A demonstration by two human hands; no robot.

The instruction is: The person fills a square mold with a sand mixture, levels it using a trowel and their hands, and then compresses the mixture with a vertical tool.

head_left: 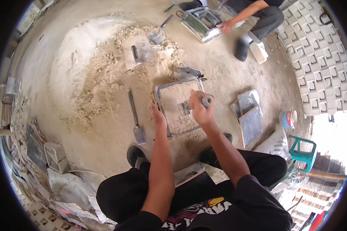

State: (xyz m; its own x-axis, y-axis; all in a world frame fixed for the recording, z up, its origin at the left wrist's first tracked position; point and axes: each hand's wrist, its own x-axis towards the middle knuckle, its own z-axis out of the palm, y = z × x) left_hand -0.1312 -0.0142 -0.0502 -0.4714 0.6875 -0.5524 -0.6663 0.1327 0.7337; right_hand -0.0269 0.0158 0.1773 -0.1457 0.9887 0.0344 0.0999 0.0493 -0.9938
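Observation:
A square mold (157, 101) filled with sandy, damp-looking mix (174, 94) lies on the ground in front of me. My right hand (201, 109) is closed round the handle of a small trowel (185, 108), whose blade rests on the mix right of the middle. Part of that blade is hidden or blurred. My left hand (158, 116) lies along the mold's left side, fingers stretched out, holding nothing. To its left, a long-handled small spade (139, 134) lies on the floor. At the mold's far edge sits a dark metal piece (187, 72).
Beyond is a pile of sandy mix (112, 57) with a float (138, 52) and a trowel (155, 37). A co-worker's hand (226, 26) touches another mold (202, 23). Dark plates (251, 123), a bucket (288, 119) and a green stool (304, 153) stand right; patterned blocks (316, 57) are stacked behind.

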